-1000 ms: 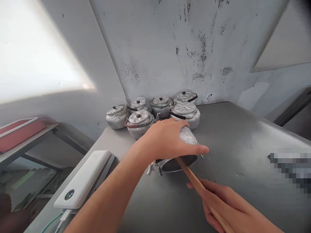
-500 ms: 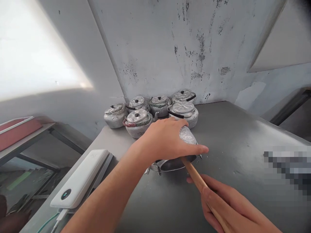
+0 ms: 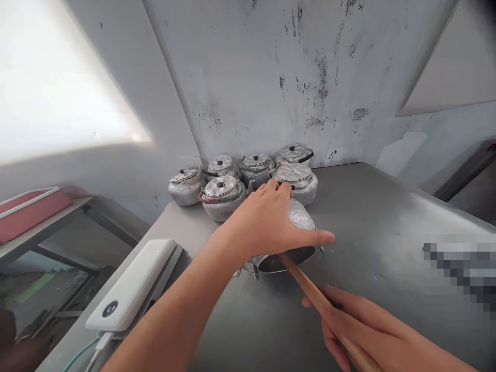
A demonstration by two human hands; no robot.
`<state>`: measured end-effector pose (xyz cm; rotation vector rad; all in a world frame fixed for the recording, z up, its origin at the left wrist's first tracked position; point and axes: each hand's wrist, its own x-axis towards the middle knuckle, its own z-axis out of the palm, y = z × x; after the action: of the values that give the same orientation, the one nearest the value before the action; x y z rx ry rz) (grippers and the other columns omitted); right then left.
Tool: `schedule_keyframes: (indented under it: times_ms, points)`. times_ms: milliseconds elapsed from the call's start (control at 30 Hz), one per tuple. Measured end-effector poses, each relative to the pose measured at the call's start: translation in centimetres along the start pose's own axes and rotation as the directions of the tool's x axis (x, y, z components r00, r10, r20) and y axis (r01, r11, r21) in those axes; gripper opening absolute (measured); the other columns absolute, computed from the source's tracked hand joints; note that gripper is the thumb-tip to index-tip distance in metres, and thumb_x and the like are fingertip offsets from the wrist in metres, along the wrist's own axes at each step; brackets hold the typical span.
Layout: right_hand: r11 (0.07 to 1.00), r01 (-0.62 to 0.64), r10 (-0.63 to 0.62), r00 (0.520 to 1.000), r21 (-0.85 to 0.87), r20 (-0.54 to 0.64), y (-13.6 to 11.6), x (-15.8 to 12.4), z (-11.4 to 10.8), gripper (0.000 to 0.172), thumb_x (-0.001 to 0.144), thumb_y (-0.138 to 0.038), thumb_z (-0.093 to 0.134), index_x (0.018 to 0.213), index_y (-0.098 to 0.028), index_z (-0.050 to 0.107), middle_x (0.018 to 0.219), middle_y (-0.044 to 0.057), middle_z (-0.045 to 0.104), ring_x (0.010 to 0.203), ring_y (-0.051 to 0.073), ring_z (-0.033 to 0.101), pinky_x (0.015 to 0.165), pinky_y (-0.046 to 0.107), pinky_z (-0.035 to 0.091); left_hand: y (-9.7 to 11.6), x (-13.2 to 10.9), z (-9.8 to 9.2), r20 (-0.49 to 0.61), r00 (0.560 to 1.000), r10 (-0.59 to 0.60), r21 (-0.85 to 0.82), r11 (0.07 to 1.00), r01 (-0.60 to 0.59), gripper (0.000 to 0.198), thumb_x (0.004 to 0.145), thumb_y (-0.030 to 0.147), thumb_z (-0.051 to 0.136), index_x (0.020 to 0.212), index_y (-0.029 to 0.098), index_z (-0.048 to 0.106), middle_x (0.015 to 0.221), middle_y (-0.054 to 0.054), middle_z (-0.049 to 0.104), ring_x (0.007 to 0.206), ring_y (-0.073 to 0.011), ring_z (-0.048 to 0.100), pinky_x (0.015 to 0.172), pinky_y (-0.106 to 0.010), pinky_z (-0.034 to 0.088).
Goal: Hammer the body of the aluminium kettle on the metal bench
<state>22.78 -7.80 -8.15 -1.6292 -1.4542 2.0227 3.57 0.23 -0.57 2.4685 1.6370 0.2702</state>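
Note:
A dented aluminium kettle [image 3: 300,214] lies tipped on its side, its round mouth facing me, no lid on it. My left hand [image 3: 269,219] is laid over the top of its body and holds it, thumb stretched out to the right; it hides much of the kettle. My right hand [image 3: 354,318] has its fingers wrapped around a wooden stick [image 3: 304,281]. The stick's far end goes inside the kettle's mouth, where its tip is hidden.
Several lidded kettles [image 3: 220,187] stand close together by the wall. On the left of the grey table [image 3: 248,315] lies a white power bank [image 3: 134,284] with a cable plugged in. A red container [image 3: 29,212] sits on a glass-sided case beyond the table's left edge.
The stick's far end has shifted left within the kettle's mouth. My left fingers have bent a little more over the kettle. The whole view has moved slightly.

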Motion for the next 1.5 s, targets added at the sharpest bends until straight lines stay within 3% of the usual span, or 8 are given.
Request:
schedule_keyframes:
  times_ms: [133, 267, 633, 767, 867, 1067, 1367, 1500]
  points:
    - [0.983, -0.045, 0.028, 0.995, 0.177, 0.097, -0.4, 0.0, -0.2, 0.037, 0.107, -0.037, 0.039, 0.136, -0.021, 0.057, 0.071, -0.004, 0.057, 0.048, 0.01, 0.043, 0.046, 0.018, 0.044, -0.1, 0.2, -0.2, 0.009, 1.0, -0.004, -0.018, 1.0, 0.005, 0.094, 0.07, 0.093, 0.059, 0.132, 0.023, 0.062, 0.13, -0.012, 0.062, 0.117, -0.0376, 0.059, 0.087, -0.044, 0.052]
    - [0.995, -0.079, 0.076, 0.996, 0.057, 0.046, -0.8, -0.3, 0.0, 0.038, 0.108, -0.035, 0.042, 0.141, -0.02, 0.053, 0.06, -0.007, 0.052, 0.044, 0.01, 0.042, 0.043, 0.017, 0.043, -0.2, 0.2, -0.3, 0.021, 0.999, -0.028, -0.044, 0.999, 0.029, 0.092, 0.071, 0.095, 0.056, 0.134, 0.028, 0.063, 0.134, -0.009, 0.063, 0.121, -0.0377, 0.058, 0.085, -0.041, 0.052]
    - [0.998, 0.055, -0.049, 0.989, 0.035, -0.143, -0.2, -0.1, 0.3, 0.034, 0.109, -0.046, 0.04, 0.118, -0.021, 0.062, 0.059, -0.01, 0.049, 0.045, 0.009, 0.04, 0.04, 0.016, 0.04, 0.3, 0.0, -0.1, 0.053, 0.998, 0.033, 0.033, 0.999, -0.035, 0.085, 0.09, 0.083, 0.043, 0.149, 0.022, 0.054, 0.148, -0.012, 0.058, 0.131, -0.0382, 0.055, 0.105, -0.048, 0.044]
    - [0.999, -0.034, 0.038, 0.981, 0.025, -0.192, -1.2, -0.7, 0.6, 0.037, 0.112, -0.043, 0.03, 0.109, -0.02, 0.059, 0.055, -0.011, 0.049, 0.04, 0.009, 0.041, 0.043, 0.019, 0.042, -0.5, -0.4, -0.3, 0.097, 0.995, 0.033, 0.02, 0.999, -0.036, 0.103, 0.082, 0.091, 0.048, 0.16, 0.024, 0.04, 0.163, -0.011, 0.043, 0.148, -0.0392, 0.039, 0.11, -0.047, 0.042]
    - [0.999, 0.014, -0.006, 0.979, 0.039, -0.202, -1.4, -0.6, 0.8, 0.033, 0.112, -0.042, 0.031, 0.108, -0.022, 0.057, 0.055, -0.012, 0.049, 0.039, 0.009, 0.042, 0.041, 0.019, 0.042, -0.8, -0.4, -0.3, 0.094, 0.996, 0.013, 0.008, 1.0, -0.013, 0.114, 0.077, 0.095, 0.048, 0.164, 0.022, 0.034, 0.166, -0.011, 0.039, 0.151, -0.0397, 0.033, 0.111, -0.047, 0.042]
    - [0.998, 0.037, -0.045, 0.987, -0.054, -0.152, -0.5, 0.3, 0.5, 0.033, 0.11, -0.042, 0.036, 0.101, -0.021, 0.06, 0.061, -0.009, 0.053, 0.041, 0.008, 0.045, 0.041, 0.019, 0.042, 0.2, -0.1, -0.3, 0.061, 0.997, 0.047, 0.0, 0.999, -0.047, 0.1, 0.078, 0.087, 0.058, 0.151, 0.019, 0.052, 0.147, -0.013, 0.058, 0.131, -0.0372, 0.055, 0.103, -0.045, 0.047]
    - [0.989, 0.114, -0.127, 0.982, -0.094, -0.138, 0.6, 1.2, 0.4, 0.042, 0.104, -0.055, 0.04, 0.081, -0.023, 0.055, 0.059, -0.009, 0.05, 0.041, 0.008, 0.043, 0.04, 0.02, 0.04, 0.3, 0.0, -0.2, 0.047, 0.999, 0.013, 0.013, 1.0, -0.014, 0.09, 0.08, 0.086, 0.054, 0.14, 0.019, 0.06, 0.13, -0.011, 0.068, 0.119, -0.0378, 0.061, 0.088, -0.043, 0.05]
    - [0.987, 0.157, -0.158, 0.976, -0.013, -0.147, 0.7, 1.1, 0.3, 0.038, 0.101, -0.06, 0.043, 0.095, -0.025, 0.056, 0.06, -0.01, 0.048, 0.044, 0.011, 0.042, 0.042, 0.022, 0.042, 0.2, 0.1, -0.1, 0.032, 0.999, 0.022, -0.008, 1.0, -0.022, 0.088, 0.079, 0.086, 0.056, 0.138, 0.021, 0.062, 0.14, -0.011, 0.064, 0.124, -0.0395, 0.06, 0.092, -0.044, 0.05]
